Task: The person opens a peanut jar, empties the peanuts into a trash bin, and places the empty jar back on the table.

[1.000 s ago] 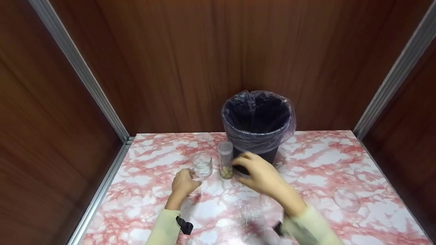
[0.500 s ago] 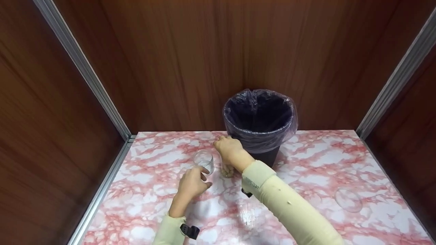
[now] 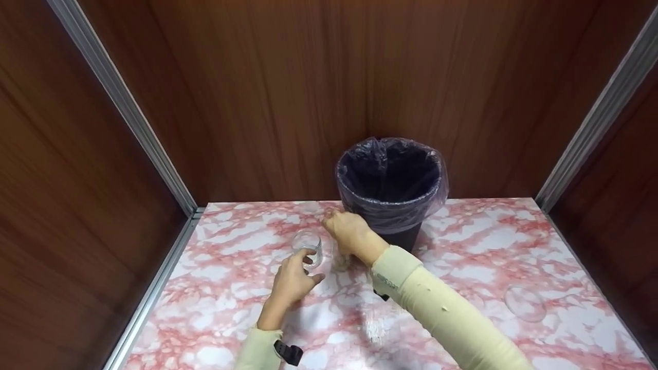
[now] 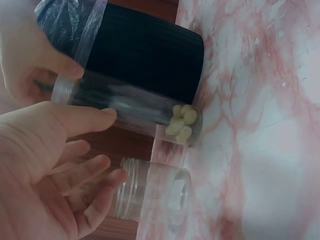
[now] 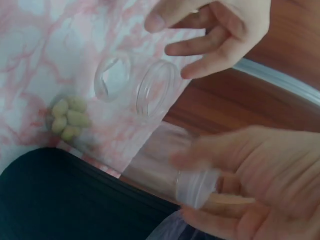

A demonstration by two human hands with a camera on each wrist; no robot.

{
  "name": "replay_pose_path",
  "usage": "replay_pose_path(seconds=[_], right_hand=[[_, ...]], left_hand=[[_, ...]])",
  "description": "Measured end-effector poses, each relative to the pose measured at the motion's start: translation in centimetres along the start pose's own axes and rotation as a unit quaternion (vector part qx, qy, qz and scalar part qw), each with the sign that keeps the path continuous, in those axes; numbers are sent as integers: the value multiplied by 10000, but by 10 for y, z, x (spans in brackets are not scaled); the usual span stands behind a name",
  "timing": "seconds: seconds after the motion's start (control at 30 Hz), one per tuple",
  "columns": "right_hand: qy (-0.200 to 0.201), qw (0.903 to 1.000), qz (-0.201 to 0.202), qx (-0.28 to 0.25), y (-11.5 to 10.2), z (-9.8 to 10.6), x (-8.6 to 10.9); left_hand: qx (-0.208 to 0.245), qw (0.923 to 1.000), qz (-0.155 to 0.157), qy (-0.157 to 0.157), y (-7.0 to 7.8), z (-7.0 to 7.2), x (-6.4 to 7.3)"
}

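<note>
My right hand [image 3: 349, 231] grips the top of a tall clear plastic jar [image 4: 135, 112], fingers and thumb curled around its translucent screw lid [image 5: 197, 187]. The jar stands upright, with several pale yellowish, nut-like pieces [image 4: 181, 125] at its bottom. In the head view the hand covers most of the jar. My left hand [image 3: 294, 280] is beside a short clear open jar [image 4: 155, 192], fingers loosely bent and apart, holding nothing. Its fingertips are close to the short jar's rim; whether they touch cannot be told. Something small and whitish shows at the short jar's base.
A dark trash bin [image 3: 403, 239] lined with a purple bag stands right behind the tall jar. A clear round disc, perhaps a lid [image 3: 524, 303], lies on the marbled tabletop [image 3: 216, 308] to the right. Brown wood-grain panels [image 3: 257, 103] enclose the back and sides.
My right hand has come in from the tall jar's right side and now grips its lid. My left hand has shifted slightly right, nearer the tall jar.
</note>
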State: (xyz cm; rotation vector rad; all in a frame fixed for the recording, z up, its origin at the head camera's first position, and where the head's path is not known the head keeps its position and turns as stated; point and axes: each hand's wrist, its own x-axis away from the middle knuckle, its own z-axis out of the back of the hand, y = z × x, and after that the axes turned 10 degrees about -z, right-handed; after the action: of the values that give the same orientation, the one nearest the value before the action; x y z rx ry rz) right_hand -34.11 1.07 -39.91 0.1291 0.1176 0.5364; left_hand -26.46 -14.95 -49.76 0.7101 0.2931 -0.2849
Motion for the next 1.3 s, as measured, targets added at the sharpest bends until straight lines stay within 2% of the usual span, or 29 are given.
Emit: replay_pose_path(seconds=[0.1,0.2,0.27,0.33,0.37,0.43,0.53,0.6,0.63,0.73,0.83,0.97,1.03,1.13,1.23,1.3], right_hand=[[-55,9989,268,-389,7,2,11],[54,9951,493,-850,18,5,27],[258,9903,641,-1209,28,7,42],[575,9811,833,-1648,41,9,57],[747,9748,929,-1885,48,10,65],[1063,9617,1103,-2275,62,8,82],[1371,9425,1270,-2769,85,0,105],[1453,9324,1242,-3069,99,-10,120],[1474,9274,1174,-3233,106,-16,127],[1546,9080,826,-3806,122,-34,148],[1683,8830,403,-4363,132,-51,165],[1878,8412,25,-5070,130,-62,182],[1909,8230,-45,-5350,125,-59,190],[1912,8080,-53,-5573,119,-53,200],[1867,7985,-57,-5722,122,-60,203],[1797,7961,-102,-5778,126,-69,203]], left_hand=[[408,9992,28,21,-4,-3,-1],[929,9957,10,-1,-9,-8,0],[1418,9898,95,-37,-12,-11,2],[1965,9803,192,-59,-15,-14,3],[2300,9727,299,-77,-16,-15,3],[2996,9524,553,-95,-17,-19,4],[3948,9143,905,-59,-19,-25,5],[4458,8877,1147,-7,-19,-30,7],[4640,8773,1226,11,-18,-33,8],[4995,8544,1431,-111,-16,-45,11],[5479,8210,1568,-343,-10,-57,11],[6110,7735,1582,-586,1,-71,8],[6307,7597,1446,-640,8,-76,8],[6517,7462,1238,-559,17,-80,6],[6588,7431,1120,-347,24,-83,3],[6561,7465,1085,-225,26,-84,1]])
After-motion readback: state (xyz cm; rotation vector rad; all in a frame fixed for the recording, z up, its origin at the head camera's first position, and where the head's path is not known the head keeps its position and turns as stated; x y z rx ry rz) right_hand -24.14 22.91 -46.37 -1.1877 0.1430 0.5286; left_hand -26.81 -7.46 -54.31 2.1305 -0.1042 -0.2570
